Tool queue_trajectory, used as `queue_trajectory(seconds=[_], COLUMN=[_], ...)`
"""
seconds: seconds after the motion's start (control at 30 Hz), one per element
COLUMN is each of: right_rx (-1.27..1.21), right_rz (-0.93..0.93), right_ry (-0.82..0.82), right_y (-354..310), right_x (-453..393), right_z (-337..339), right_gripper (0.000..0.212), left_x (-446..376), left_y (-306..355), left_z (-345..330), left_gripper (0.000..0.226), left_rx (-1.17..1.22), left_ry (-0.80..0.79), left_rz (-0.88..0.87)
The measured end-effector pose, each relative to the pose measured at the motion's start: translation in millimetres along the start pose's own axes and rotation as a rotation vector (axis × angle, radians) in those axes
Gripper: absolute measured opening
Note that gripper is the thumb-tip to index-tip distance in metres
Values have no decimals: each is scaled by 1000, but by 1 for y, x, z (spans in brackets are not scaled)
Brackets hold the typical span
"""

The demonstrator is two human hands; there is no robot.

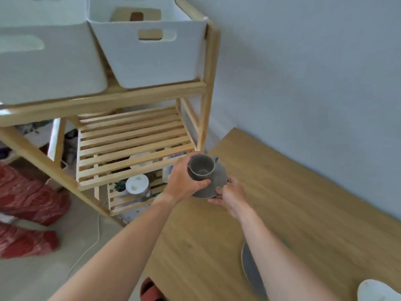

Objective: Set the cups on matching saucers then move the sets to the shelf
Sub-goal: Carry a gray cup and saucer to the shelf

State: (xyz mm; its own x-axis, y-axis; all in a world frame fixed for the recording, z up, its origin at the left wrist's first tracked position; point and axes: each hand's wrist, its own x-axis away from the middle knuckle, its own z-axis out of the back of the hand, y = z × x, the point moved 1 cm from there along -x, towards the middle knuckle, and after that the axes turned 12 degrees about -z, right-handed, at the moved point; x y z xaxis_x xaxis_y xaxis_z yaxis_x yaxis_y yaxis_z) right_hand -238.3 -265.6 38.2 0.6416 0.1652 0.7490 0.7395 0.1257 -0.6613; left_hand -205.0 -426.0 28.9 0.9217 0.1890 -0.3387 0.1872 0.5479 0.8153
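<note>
A grey cup sits on a grey saucer, and both are held in the air over the table's far left corner, close to the wooden shelf. My left hand wraps the cup's left side and the saucer's rim. My right hand supports the saucer from below at its near edge. The shelf's slatted middle level lies just left of the set. Another grey saucer lies on the table, half hidden by my right forearm. A white piece of crockery shows at the bottom right corner.
Two white storage bins stand on the shelf's top level. Lower levels hold a white lidded jar and small items. The wooden table meets a grey wall on the right. Red fabric and a white cable lie on the floor at left.
</note>
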Motion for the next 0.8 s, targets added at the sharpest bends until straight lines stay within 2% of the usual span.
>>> queue_trajectory(seconds=[0.27, 0.43, 0.6, 0.8], right_rx=[98, 199, 370, 484], right_rz=[-46, -19, 62, 146], right_ry=[-91, -106, -70, -15], right_y=[18, 11, -14, -43], right_x=[-71, -118, -162, -198], right_z=[-158, -239, -295, -339], right_gripper=[36, 26, 18, 23], left_x=[7, -8, -31, -62], left_y=[-117, -183, -238, -285], left_z=[117, 172, 205, 224], left_gripper=[82, 83, 76, 83], left_rx=[-158, -169, -85, -93], left_ry=[28, 77, 176, 251], left_rz=[97, 122, 205, 248])
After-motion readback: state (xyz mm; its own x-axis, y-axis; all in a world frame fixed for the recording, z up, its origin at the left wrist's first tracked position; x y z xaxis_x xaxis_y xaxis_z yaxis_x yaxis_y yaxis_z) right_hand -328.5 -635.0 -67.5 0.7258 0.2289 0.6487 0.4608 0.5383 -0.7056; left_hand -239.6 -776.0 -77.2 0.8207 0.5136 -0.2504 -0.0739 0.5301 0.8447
